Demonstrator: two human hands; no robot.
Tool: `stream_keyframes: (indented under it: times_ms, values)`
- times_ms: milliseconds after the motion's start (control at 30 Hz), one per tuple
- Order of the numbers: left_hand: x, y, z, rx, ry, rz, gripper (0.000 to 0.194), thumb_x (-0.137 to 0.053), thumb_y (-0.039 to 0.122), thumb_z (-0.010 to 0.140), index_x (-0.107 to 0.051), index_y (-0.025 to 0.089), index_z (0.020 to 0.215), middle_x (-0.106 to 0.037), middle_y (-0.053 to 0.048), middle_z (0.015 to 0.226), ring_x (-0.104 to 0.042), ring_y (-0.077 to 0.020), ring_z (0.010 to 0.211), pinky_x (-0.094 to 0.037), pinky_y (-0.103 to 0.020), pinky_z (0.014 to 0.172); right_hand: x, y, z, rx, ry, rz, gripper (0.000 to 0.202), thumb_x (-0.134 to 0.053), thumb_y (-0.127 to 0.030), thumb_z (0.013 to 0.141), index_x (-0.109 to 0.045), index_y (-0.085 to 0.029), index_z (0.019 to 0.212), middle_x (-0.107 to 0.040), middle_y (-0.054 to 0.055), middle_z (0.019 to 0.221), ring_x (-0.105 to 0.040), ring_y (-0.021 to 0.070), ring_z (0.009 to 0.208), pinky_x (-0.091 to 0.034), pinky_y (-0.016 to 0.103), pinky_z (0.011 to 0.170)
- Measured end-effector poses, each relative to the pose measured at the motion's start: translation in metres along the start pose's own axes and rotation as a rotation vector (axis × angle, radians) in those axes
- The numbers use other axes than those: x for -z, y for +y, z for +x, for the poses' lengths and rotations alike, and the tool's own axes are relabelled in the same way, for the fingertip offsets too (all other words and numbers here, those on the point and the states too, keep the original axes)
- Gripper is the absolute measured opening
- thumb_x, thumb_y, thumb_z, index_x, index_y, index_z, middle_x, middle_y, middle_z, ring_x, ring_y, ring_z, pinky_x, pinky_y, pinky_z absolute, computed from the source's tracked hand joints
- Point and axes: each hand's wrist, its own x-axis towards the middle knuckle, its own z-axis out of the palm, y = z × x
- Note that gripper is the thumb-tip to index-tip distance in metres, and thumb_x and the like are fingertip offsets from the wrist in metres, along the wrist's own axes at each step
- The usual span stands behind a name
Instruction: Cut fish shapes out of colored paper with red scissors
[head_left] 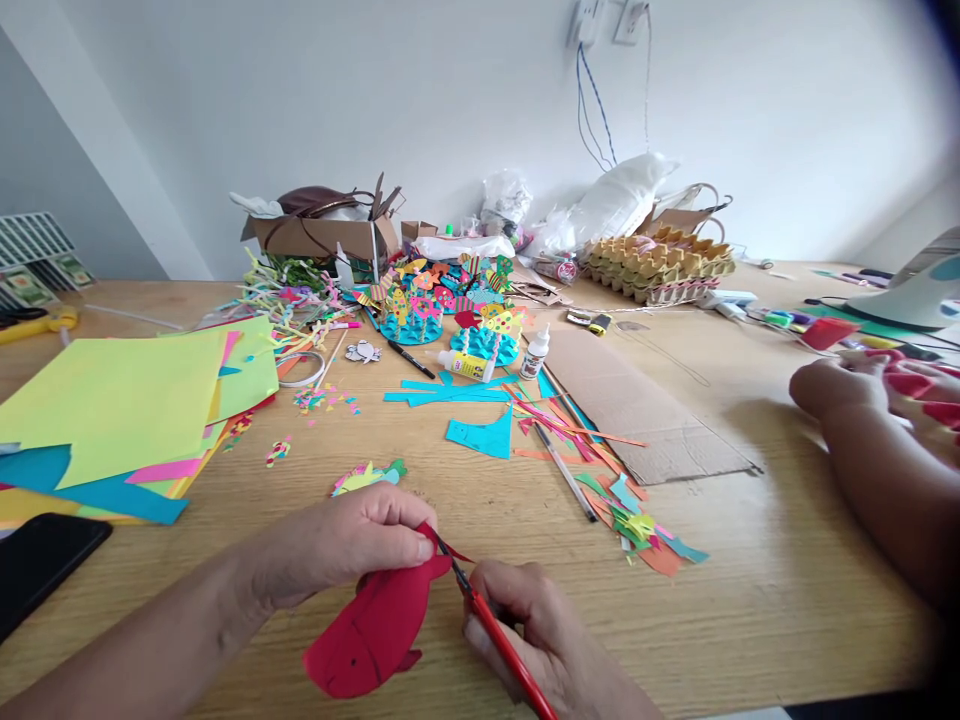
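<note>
Near the front of the table, my left hand [352, 540] pinches a red paper fish [375, 635] by its tail end, thumb on top. The fish hangs tilted toward the lower left, with a drawn eye and a curved line on its head. In my right hand [525, 625] are red-handled scissors [499, 640], fingers closed round the grips. Their dark blades meet the paper at the tail, just beside my left thumb, where a thin red strip sticks out. Beyond my left hand lies a colourful paper piece [371, 478], partly hidden by it.
Coloured paper sheets [112, 390] and a black phone [52, 560] lie left. Paper scraps [645, 525], a pen [566, 475] and flat cardboard [637, 410] lie right. Behind stand glue bottles [535, 352] and decorated blue bases [484, 345]. Another person's hand [844, 385] works at far right.
</note>
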Motion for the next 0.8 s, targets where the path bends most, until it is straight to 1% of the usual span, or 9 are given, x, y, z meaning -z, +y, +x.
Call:
stream_keyframes:
  times_ms: [67, 167, 300, 400, 500, 633, 800]
  values:
    - [0.000, 0.001, 0.000, 0.006, -0.002, 0.000, 0.019, -0.052, 0.028, 0.071, -0.049, 0.020, 0.054, -0.040, 0.006, 0.048, -0.037, -0.0113, 0.049, -0.024, -0.023, 0.048, 0.001, -0.001, -0.001, 0.010, -0.014, 0.009, 0.031, -0.050, -0.023, 0.080, -0.033, -0.019, 0.055, -0.030, -0.007, 0.049, -0.025, 0.0062, 0.046, -0.019, 0.019, 0.040]
    - [0.002, 0.002, 0.001, 0.026, -0.036, -0.018, 0.018, -0.053, 0.028, 0.069, -0.049, 0.019, 0.055, -0.038, 0.006, 0.049, -0.034, -0.0107, 0.048, -0.023, -0.023, 0.047, 0.004, -0.006, -0.001, 0.007, -0.034, 0.011, 0.030, -0.050, -0.022, 0.081, -0.033, -0.019, 0.056, -0.029, -0.007, 0.050, -0.024, 0.0063, 0.046, -0.019, 0.020, 0.040]
    - [0.004, 0.001, 0.003, 0.041, -0.047, -0.024, 0.015, -0.052, 0.026, 0.070, -0.049, 0.019, 0.057, -0.040, 0.006, 0.051, -0.036, -0.0105, 0.049, -0.022, -0.022, 0.047, 0.006, -0.012, -0.002, -0.072, -0.072, 0.004, 0.029, -0.048, -0.021, 0.082, -0.034, -0.019, 0.057, -0.030, -0.007, 0.051, -0.027, 0.0073, 0.048, -0.021, 0.020, 0.042]
    - [0.004, 0.002, 0.003, 0.045, -0.061, -0.021, 0.017, -0.051, 0.026, 0.071, -0.049, 0.019, 0.056, -0.038, 0.006, 0.050, -0.034, -0.0102, 0.047, -0.021, -0.022, 0.046, 0.006, -0.015, -0.002, -0.101, -0.088, 0.002, 0.027, -0.047, -0.022, 0.082, -0.035, -0.019, 0.057, -0.032, -0.006, 0.051, -0.029, 0.0080, 0.049, -0.023, 0.020, 0.044]
    - [0.003, 0.002, 0.002, 0.046, -0.078, -0.031, 0.018, -0.051, 0.027, 0.071, -0.047, 0.020, 0.055, -0.036, 0.007, 0.049, -0.031, -0.0101, 0.046, -0.020, -0.023, 0.046, 0.007, -0.016, 0.000, -0.091, -0.090, 0.000, 0.027, -0.047, -0.021, 0.081, -0.035, -0.019, 0.057, -0.030, -0.007, 0.050, -0.028, 0.0078, 0.048, -0.021, 0.021, 0.043]
    - [0.003, 0.003, 0.002, 0.035, -0.088, -0.020, 0.017, -0.050, 0.027, 0.071, -0.048, 0.020, 0.055, -0.038, 0.006, 0.051, -0.033, -0.0107, 0.048, -0.021, -0.023, 0.047, 0.007, -0.018, 0.001, -0.074, -0.093, 0.003, 0.028, -0.047, -0.019, 0.080, -0.033, -0.019, 0.056, -0.028, -0.007, 0.051, -0.025, 0.0074, 0.047, -0.021, 0.020, 0.042]
    - [0.003, 0.003, 0.002, 0.041, -0.105, -0.019, 0.018, -0.051, 0.028, 0.070, -0.048, 0.020, 0.054, -0.038, 0.006, 0.051, -0.034, -0.0108, 0.048, -0.021, -0.023, 0.047, 0.007, -0.017, 0.000, -0.053, -0.074, -0.060, 0.027, -0.049, -0.020, 0.081, -0.034, -0.019, 0.058, -0.029, -0.007, 0.053, -0.027, 0.0077, 0.049, -0.021, 0.020, 0.043]
